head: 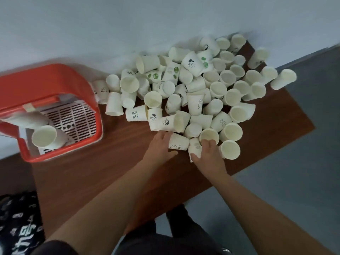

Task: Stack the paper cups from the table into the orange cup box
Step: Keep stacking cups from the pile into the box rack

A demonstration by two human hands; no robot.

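A big heap of white paper cups (193,85) covers the far middle and right of the brown table (103,173), some printed with small pictures. The orange cup box (46,81) stands at the left edge, with a stack of cups (44,137) lying inside it, mouth toward me. My left hand (160,146) wraps around a cup lying on its side marked "HELLO" (179,144) at the heap's near edge. My right hand (207,153) closes on a small printed cup (195,147) right beside it.
A pale wall runs behind the table. Grey floor lies to the right, past the table's edge. A black cloth with white print (18,223) sits at the lower left. Bare wood shows between the box and my arms.
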